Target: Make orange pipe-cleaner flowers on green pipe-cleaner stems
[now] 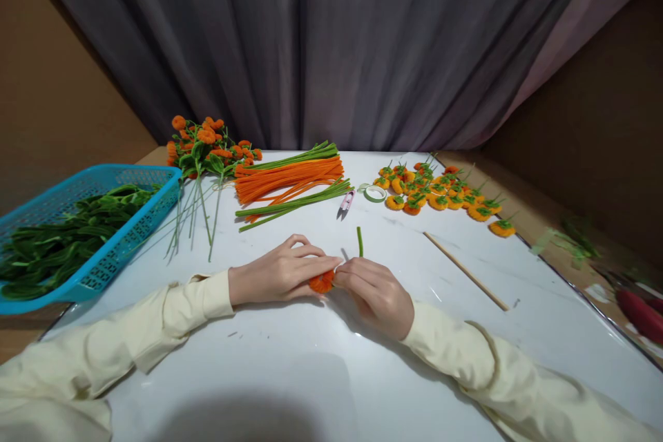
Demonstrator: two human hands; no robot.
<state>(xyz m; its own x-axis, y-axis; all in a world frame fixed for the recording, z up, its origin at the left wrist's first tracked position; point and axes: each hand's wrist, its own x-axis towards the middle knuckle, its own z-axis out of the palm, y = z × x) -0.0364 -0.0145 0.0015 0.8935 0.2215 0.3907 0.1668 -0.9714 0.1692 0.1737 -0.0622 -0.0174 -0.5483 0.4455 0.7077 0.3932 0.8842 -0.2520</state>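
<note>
My left hand [286, 271] is closed on a small orange pipe-cleaner flower [322, 282], with its fingertips over the flower's top. My right hand [377, 293] meets it from the right, thumb and fingers pinched together at the flower's edge. A short green pipe cleaner [360, 242] sticks up from behind the right hand's knuckles; its lower end is hidden by that hand. Beyond the hands lie a bundle of orange pipe cleaners [290, 178] and loose green pipe cleaners [295, 200]. Small snips [346, 204] rest beside a roll of green tape [375, 193].
At left stands a blue basket [106, 248] of green leaves. Finished orange flowers on stems [206, 137] lie at the back left. Several yellow and orange flower heads [440, 192] are spread at the back right. A thin wooden stick [466, 271] lies right of my hands. Red-handled tool [639, 314] at far right.
</note>
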